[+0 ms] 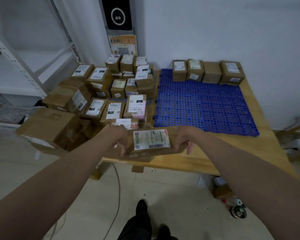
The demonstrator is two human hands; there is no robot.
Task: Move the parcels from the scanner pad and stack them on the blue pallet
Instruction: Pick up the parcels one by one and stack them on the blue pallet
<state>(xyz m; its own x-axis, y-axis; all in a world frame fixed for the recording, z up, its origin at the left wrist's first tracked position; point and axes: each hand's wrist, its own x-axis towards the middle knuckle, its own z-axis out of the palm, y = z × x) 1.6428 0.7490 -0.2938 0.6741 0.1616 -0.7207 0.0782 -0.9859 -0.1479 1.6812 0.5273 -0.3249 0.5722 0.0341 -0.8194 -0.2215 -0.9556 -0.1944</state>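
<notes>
Both hands grip one flat labelled parcel by its short ends, left hand and right hand curled round the edges, likely to keep it level. It hangs over the tabletop's near edge. The blue pallet lies ahead and right of the hands, four parcels along its far side; the unsorted pile is ahead-left.

Single head-worn wide-angle view, facing forward and down at the wooden table from close standing range.
</notes>
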